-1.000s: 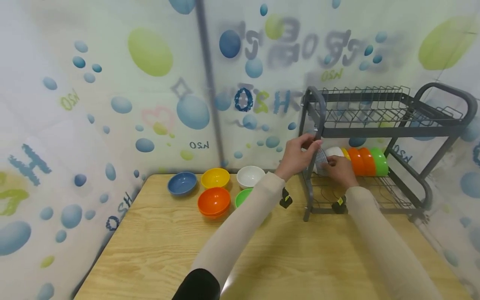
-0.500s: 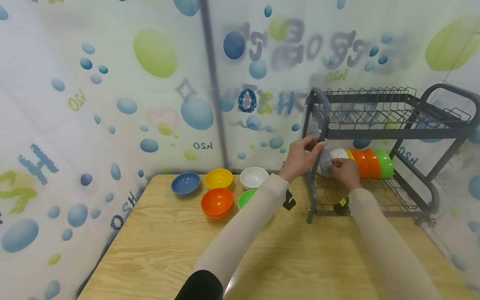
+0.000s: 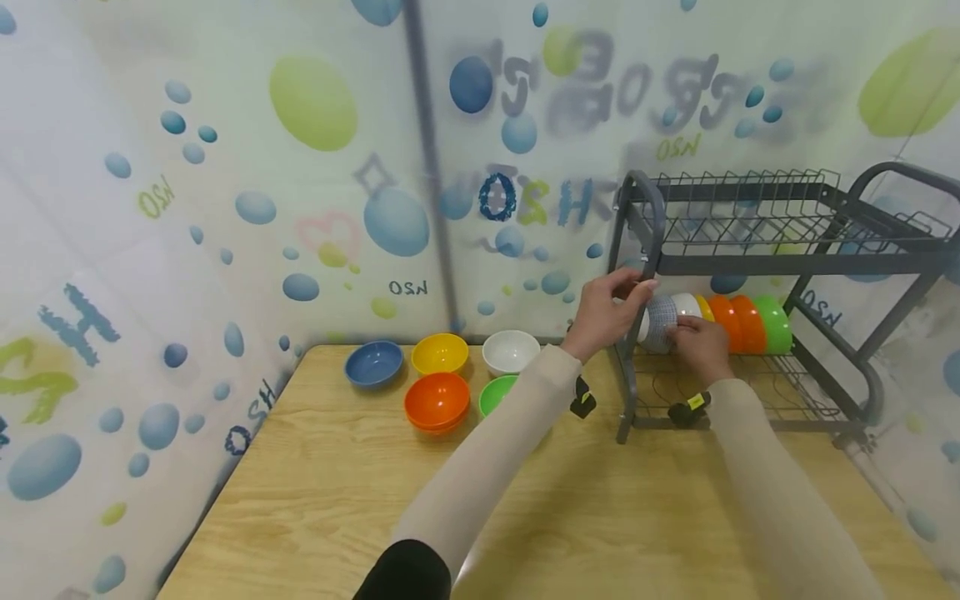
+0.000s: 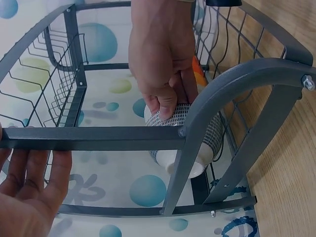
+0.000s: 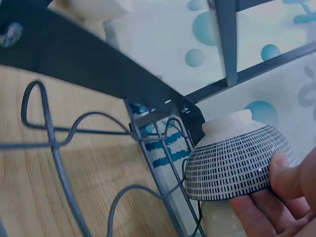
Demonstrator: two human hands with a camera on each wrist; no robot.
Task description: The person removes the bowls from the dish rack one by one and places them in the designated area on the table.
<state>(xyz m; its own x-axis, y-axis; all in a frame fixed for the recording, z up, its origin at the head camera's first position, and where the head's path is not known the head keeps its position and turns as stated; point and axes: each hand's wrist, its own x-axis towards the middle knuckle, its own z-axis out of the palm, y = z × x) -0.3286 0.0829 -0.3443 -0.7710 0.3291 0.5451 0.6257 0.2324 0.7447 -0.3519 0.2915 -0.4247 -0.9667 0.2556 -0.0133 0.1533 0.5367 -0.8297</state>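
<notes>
My right hand [image 3: 703, 346] pinches a white bowl with a black dash pattern [image 3: 661, 325] on the lower tier of a grey metal dish rack [image 3: 750, 265]. In the right wrist view, the thumb lies on the outside of this patterned bowl [image 5: 232, 165] and the fingers at its rim. The bowl is on its side, its foot toward the rack's left end. To its right stand a white bowl [image 3: 684, 307], a yellow one, two orange bowls [image 3: 737, 325] and a green bowl [image 3: 774, 325]. My left hand [image 3: 606, 315] grips the rack's left side bar; its fingers [image 4: 37, 170] show below it.
On the wooden table [image 3: 315, 483] left of the rack are a blue bowl [image 3: 373, 364], a yellow bowl [image 3: 440, 356], a white bowl [image 3: 511, 353], stacked orange bowls [image 3: 437, 402] and a partly hidden green bowl [image 3: 495, 393]. The rack's upper wire tier [image 3: 742, 221] overhangs the row.
The patterned bowl has shifted slightly right, clear of the rack's left upright, and lines up more with the row. My left hand stays on the rack. The head view has shifted slightly.
</notes>
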